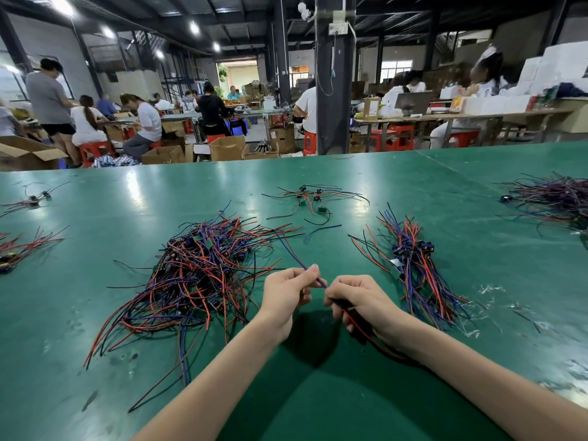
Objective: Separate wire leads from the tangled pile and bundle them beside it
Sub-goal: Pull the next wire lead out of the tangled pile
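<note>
A tangled pile of red, blue and black wire leads lies on the green table, left of my hands. To the right lies a straighter bundle of sorted leads. My left hand pinches a blue lead that runs up and left toward the pile. My right hand grips the same lead set near its end, with red and black wires trailing under the palm toward my wrist. The two hands are almost touching.
A small loose cluster of leads lies further back at centre. Another large pile sits at the far right, and smaller groups at the left edge. The green table stretches wide. Workers sit at benches beyond it.
</note>
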Demonstrator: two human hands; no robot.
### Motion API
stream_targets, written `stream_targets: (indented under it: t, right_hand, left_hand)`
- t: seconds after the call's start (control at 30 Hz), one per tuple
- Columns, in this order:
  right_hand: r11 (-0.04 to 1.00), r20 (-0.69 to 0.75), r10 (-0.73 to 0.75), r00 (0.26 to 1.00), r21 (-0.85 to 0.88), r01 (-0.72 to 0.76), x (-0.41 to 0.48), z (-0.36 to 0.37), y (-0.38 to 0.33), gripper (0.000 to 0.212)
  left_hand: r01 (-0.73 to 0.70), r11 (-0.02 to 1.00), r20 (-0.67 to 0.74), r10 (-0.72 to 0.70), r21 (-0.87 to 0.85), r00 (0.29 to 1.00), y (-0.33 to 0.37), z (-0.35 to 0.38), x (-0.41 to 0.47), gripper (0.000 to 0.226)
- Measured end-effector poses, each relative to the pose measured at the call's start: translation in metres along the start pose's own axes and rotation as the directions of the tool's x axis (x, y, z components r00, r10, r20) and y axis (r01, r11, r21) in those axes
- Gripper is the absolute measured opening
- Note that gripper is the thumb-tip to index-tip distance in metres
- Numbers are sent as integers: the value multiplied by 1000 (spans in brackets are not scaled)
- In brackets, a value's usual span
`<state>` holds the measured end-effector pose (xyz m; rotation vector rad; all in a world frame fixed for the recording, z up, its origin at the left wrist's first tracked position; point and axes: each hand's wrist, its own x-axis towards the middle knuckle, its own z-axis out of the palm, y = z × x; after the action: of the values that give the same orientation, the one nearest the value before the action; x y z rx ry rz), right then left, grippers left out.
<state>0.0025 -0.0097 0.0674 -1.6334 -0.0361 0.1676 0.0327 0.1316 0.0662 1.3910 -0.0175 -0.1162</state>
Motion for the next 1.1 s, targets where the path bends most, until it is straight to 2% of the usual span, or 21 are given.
stream_targets:
  t: [0.1,0.2,0.33,0.5,0.73,0.97,1.1]
  right_hand:
    - [1000,5,-8,1000,17,8,0,-2,0,26]
    - [1000,-2,-12,1000,15,12,0,-2,2,27]
    - [999,-22,-24,999,28,25,1,-2,3,26]
    - [999,-31,-30,999,42,31,3,-5,6,26]
    - [999,-29,-38,999,33,39,5,-5,8,23]
    - [999,-52,-40,998,14,41,7,-9,10,22]
    - [999,-52,-47,998,2,47,7,-11,11,23]
  left_hand:
    - [108,987,32,-105,-117,994,3,1,0,24]
    - [153,976,25,-151,-155,988,7,0,2,28]
    - [94,988,-8,-95,-127,995,12,-1,2,26]
    - [43,983,-116,-65,-180,991,22,-11,8,21]
    - [141,948,-108,-178,-285,978,21,-19,16,29]
    - [22,977,-165,-58,-211,985,20,-24,18,19]
    - [23,977,-194,-65,-213,979,20,-29,19,22]
